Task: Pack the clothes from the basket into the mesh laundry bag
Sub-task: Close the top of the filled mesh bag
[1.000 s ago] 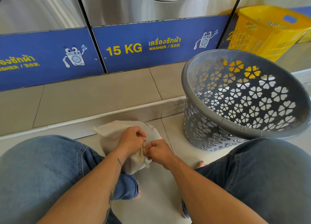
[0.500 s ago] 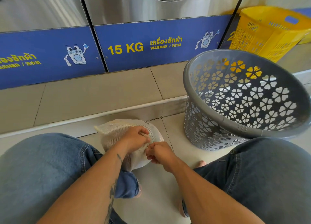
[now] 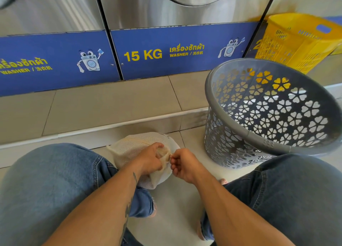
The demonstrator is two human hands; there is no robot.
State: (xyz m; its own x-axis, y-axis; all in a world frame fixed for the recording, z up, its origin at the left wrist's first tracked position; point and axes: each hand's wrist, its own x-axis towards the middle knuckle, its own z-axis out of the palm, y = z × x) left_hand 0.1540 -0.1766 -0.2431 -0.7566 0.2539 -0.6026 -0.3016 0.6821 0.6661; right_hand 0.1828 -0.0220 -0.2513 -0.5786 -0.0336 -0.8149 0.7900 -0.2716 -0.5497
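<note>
Laundromat floor (image 3: 177, 199) of pale tile, with a mesh laundry bag (image 3: 133, 149) held low between a seated person's denim-clad knees.

Steel washers with blue "15 KG" panels (image 3: 166, 51) line the far side above a tiled step (image 3: 111, 105). The bag, white and bulging, lies on the floor just near of that step. The left hand (image 3: 149, 160) curls over its top and grips the bunched mesh; the right hand (image 3: 185, 166) pinches the bag's edge beside the left fingers, and what exactly it pinches is too small to tell. A grey basket (image 3: 209, 90) with flower cut-outs stands to the right, tilted, close to the right knee. A yellow basket (image 3: 296, 42) sits further back on the right.
</note>
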